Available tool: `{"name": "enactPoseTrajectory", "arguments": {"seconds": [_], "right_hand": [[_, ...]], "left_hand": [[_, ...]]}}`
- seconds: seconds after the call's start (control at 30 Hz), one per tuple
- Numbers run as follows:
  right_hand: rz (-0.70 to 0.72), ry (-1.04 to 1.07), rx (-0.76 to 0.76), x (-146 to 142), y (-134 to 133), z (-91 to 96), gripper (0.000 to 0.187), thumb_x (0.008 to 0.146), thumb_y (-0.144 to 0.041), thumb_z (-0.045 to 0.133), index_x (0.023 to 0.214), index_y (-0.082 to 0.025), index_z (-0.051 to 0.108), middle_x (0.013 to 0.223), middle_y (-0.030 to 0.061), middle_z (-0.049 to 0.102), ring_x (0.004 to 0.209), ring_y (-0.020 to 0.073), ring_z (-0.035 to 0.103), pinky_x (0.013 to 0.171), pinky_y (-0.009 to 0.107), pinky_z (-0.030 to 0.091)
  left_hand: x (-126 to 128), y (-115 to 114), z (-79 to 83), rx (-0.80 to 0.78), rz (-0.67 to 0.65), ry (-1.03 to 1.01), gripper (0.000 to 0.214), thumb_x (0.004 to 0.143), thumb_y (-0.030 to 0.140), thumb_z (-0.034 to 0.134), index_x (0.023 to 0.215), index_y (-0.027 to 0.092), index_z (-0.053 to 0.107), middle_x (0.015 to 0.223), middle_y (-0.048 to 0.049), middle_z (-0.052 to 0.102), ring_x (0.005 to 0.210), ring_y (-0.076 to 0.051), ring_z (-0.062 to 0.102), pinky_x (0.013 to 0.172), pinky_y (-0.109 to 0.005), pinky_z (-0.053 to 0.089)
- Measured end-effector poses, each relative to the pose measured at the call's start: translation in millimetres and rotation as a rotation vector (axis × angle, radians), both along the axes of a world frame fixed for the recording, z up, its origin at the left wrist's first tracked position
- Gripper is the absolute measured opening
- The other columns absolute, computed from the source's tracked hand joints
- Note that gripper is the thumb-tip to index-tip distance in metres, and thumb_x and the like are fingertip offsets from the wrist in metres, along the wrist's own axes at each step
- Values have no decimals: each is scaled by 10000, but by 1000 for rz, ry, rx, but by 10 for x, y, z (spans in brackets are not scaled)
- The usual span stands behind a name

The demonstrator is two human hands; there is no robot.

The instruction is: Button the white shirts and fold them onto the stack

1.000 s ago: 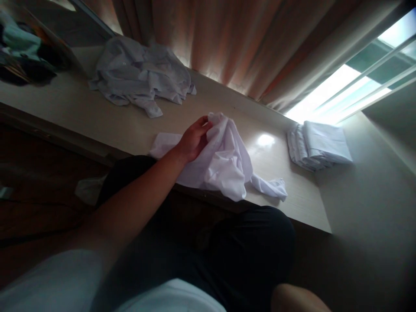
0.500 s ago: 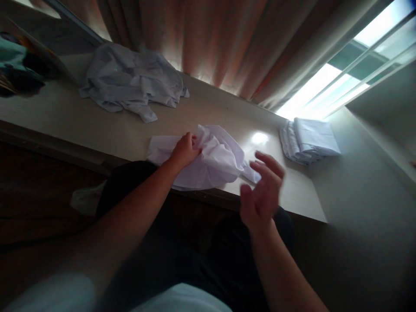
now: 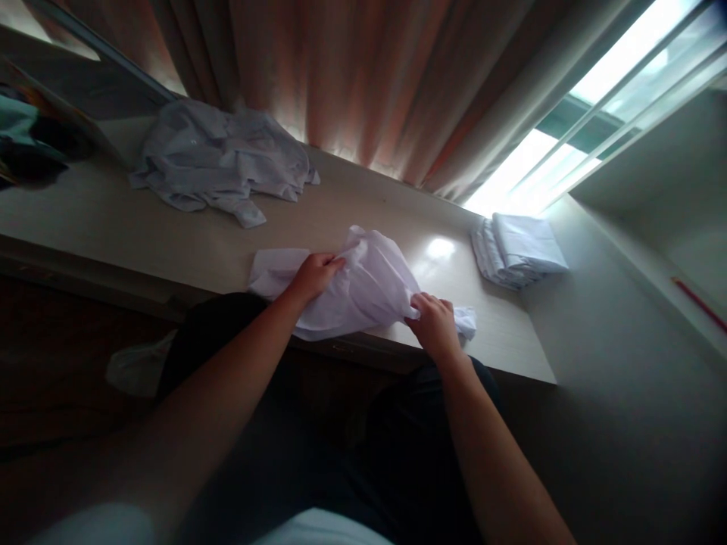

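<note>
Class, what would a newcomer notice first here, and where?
The bright window at upper right, beside the curtain, stands out first. Then comes the white cloth at the front edge of the table, gripped by the left hand and right hand. A crumpled heap lies at back left, a folded stack at right.

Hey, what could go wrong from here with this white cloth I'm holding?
The white cloth reaches the counter's front edge, so it might slip off if your left hand and right hand both let go. It's also wrinkled between your hands, so creases could set if it's flattened like that. The folded stack on the right might slump if bumped.
</note>
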State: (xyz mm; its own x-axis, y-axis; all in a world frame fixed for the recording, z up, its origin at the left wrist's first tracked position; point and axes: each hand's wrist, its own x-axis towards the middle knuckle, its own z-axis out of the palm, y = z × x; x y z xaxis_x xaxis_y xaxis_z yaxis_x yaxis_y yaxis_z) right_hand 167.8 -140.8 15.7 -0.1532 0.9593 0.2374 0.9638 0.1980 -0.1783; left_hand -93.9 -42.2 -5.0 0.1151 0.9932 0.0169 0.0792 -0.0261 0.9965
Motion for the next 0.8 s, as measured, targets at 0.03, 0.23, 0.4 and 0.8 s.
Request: {"name": "enactPoseTrajectory", "arguments": {"seconds": [0.03, 0.23, 0.4, 0.8], "right_hand": [[-44, 24, 24, 30, 14, 24, 116, 757, -164, 602, 859, -220, 599, 888, 46, 654, 882, 238, 583, 845, 380, 368], [25, 523, 80, -26, 56, 88, 242, 740, -286, 695, 889, -231, 511, 834, -6, 578, 747, 175, 534, 697, 299, 423], [240, 281, -26, -251, -90, -2, 310, 776, -296, 731, 1061, -253, 620, 1117, 71, 642, 1053, 268, 579, 893, 405, 451], [304, 268, -174, -957, 30, -343, 260, 799, -209, 689, 1055, -249, 709, 1212, 47, 693, 1195, 265, 575, 1043, 419, 429]], "left_hand": [[-2, -17, 30, 14, -19, -11, 247, 812, 371, 648, 652, 183, 643, 618, -4, 550, 607, -154, 465, 572, -250, 315], [-86, -59, 139, 288, 197, 120, 287, 850, 324, 616, 608, 184, 551, 617, 20, 466, 642, -131, 415, 603, -246, 301], [-191, -98, 288, 187, 278, -30, 349, 832, 344, 631, 570, 191, 459, 567, 33, 374, 566, -117, 352, 528, -247, 270], [296, -352, -89, -170, -113, -251, 214, 809, 362, 661, 745, 160, 635, 673, 2, 580, 622, -135, 512, 589, -242, 375]]}}
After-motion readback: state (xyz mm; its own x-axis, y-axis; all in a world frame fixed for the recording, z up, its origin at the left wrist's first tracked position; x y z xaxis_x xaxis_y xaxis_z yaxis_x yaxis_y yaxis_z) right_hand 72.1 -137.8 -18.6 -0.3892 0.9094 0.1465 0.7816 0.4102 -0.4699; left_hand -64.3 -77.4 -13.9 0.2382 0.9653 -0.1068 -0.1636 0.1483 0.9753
